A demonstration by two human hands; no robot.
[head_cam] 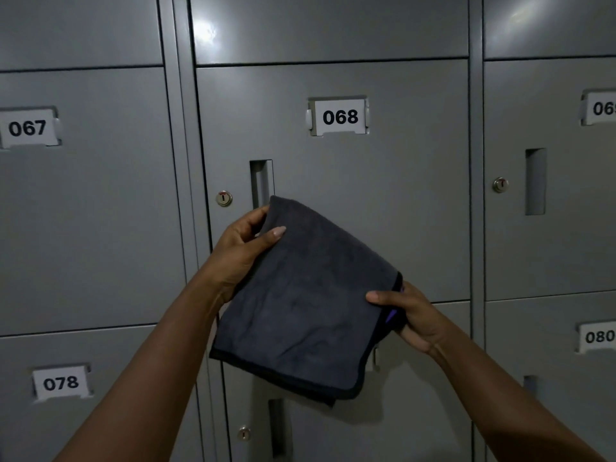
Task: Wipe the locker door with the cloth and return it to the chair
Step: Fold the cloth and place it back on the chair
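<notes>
Now holding the folded grey cloth point(306, 301) spread flat just before locker door 068 point(383, 201), left hand point(240, 258) pinching its top corner beside the recessed handle point(261, 181), right hand point(410, 315) clamping the lower edge, seemingly readying a broad wiping face.

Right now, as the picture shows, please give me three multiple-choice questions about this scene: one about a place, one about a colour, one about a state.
1. Which label is on the locker door directly behind the cloth?
A. 067
B. 068
C. 078

2. What colour is the cloth?
A. dark grey with a black border
B. white
C. yellow

3. How is the cloth held?
A. by the left hand only
B. lying on a chair
C. by both hands

Answers:
1 B: the label 068 sits on the locker door above the cloth.
2 A: its edge is black.
3 C: the left hand and right hand both pinch it.
</notes>
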